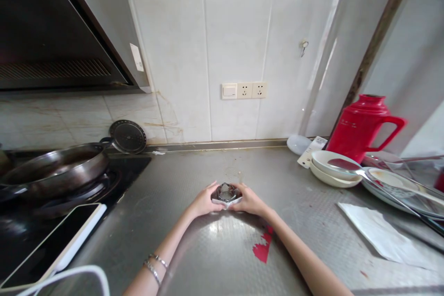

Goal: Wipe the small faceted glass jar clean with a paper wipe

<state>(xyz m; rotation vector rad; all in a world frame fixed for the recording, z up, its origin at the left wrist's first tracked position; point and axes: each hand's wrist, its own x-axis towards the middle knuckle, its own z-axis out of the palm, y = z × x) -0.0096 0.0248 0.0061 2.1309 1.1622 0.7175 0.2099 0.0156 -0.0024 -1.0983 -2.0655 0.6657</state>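
Observation:
In the middle of the steel counter is a small dark, shiny glass ashtray (226,191) with an uneven rim. My left hand (206,200) curves round its left side, and my right hand (247,199) is wrapped round its right. A strip of white tissue (227,203) runs along its near side, between my thumbs. Both hands are closed on the ashtray, fingers behind and thumbs in front. Whether its base touches the counter cannot be seen.
A pan (65,166) stands on the stove at left, with a phone (52,245) and white cable nearer me. At right are a red thermos (360,125), stacked bowls (333,171), plates with utensils and a white paper napkin (381,236). A red scrap (262,247) lies on the counter.

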